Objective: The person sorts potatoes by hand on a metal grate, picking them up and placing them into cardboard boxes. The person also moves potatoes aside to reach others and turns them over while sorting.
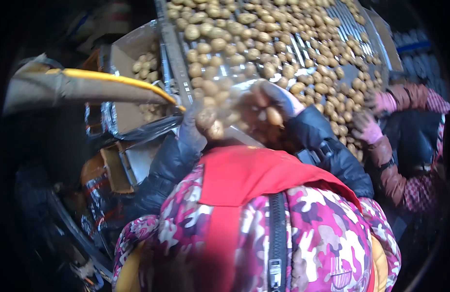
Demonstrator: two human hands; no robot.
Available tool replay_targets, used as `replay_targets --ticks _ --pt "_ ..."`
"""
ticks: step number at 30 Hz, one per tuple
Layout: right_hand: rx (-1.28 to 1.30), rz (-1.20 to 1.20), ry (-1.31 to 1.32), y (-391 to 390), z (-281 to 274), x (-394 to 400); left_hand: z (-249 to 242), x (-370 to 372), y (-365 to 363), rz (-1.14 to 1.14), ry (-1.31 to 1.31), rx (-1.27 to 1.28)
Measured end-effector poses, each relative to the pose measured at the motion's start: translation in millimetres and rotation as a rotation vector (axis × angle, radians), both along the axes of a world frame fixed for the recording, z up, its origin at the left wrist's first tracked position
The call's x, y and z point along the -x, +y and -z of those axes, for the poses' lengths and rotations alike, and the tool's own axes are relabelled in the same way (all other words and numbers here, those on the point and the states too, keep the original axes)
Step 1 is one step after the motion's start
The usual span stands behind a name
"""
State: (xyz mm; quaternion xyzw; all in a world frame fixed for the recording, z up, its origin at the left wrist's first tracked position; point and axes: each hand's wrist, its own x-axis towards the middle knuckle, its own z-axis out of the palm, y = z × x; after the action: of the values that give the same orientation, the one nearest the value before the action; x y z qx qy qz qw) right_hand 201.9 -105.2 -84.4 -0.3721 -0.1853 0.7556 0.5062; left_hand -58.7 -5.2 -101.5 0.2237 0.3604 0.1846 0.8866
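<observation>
Two hands work here over a moving bed of potatoes, in a dim, crowded work area whose edges fade into dark. At far left a yellow-edged sack (64, 85) lies tilted, its yellow rim running toward the middle. Just right of it stands a cardboard box (125, 53), open at the top, with a small heap of potatoes inside against its right wall. Below the box sit scraps of cardboard and dark plastic film, too murky to tell apart well.

The person's left hand (193, 129), in a greyish glove with a dark padded sleeve, grips the near left edge of a clear plastic bag (229, 104). The bag is held up close to the chest, above a red collar and a pink camouflage jacket, and holds several potatoes (210, 124) low inside it. The right hand (278, 100), also gloved, is closed on the bag's right side; it seems to press a potato through the film, though the blur makes that uncertain.

Behind the bag the long conveyor (178, 63) of metal rollers slopes up and away, thickly covered with loose potatoes from edge to edge. At the right a co-worker in a brown and checked sleeve reaches onto the conveyor with a pink-gloved hand (367, 129), and a second pink glove (383, 102) lies just above it among the potatoes.
</observation>
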Motion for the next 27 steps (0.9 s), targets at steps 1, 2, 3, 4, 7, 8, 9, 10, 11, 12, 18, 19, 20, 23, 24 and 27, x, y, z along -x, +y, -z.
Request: replay_targets --ticks 1,2,3,4,7,8,9,10,11,12,18,19,20,23,24,27 --pt "-0.022 0.004 -0.041 1 -1 1 -8 22 8 -0.017 0.115 -0.012" --pt "0.039 0.055 0.044 0 -3 7 -18 45 11 -0.093 0.274 0.018" --pt "0.099 0.111 0.128 -1 -7 12 -18 66 18 -0.151 0.367 -0.024" --pt "0.1 0.154 0.068 -2 -6 12 1 98 35 -0.122 0.21 -0.081" --pt "0.2 0.189 0.155 0 -24 24 -21 123 61 -0.477 0.286 -0.067" --pt "0.173 0.165 0.131 1 -15 19 -10 141 73 -0.498 0.349 -0.15" --pt "0.163 0.131 0.139 2 -4 15 -10 147 75 -0.517 0.414 -0.229" --pt "0.153 0.097 0.148 6 9 12 -5 147 71 -0.5 0.47 -0.252" --pt "0.139 0.062 0.158 12 14 10 -7 136 62 -0.484 0.526 -0.279" --pt "0.086 0.062 -0.165 22 17 9 -8 126 52 -0.463 0.584 -0.301" --pt "-0.061 -0.259 -0.666 44 -53 65 -27 16 1 -0.224 -0.233 0.171" --pt "-0.135 -0.202 -0.694 45 -46 61 -21 13 6 -0.251 -0.251 0.186" --pt "-0.208 -0.144 -0.726 46 -38 58 -12 13 10 -0.282 -0.268 0.199" --pt "0.212 0.097 -0.11 49 -26 56 -15 26 14 -0.282 -0.231 0.178" --pt "0.296 0.123 -0.089 44 -26 49 -17 29 13 -0.297 -0.192 0.217" --pt "0.443 0.342 0.18 33 5 41 -15 41 12 -0.298 -0.103 0.23"
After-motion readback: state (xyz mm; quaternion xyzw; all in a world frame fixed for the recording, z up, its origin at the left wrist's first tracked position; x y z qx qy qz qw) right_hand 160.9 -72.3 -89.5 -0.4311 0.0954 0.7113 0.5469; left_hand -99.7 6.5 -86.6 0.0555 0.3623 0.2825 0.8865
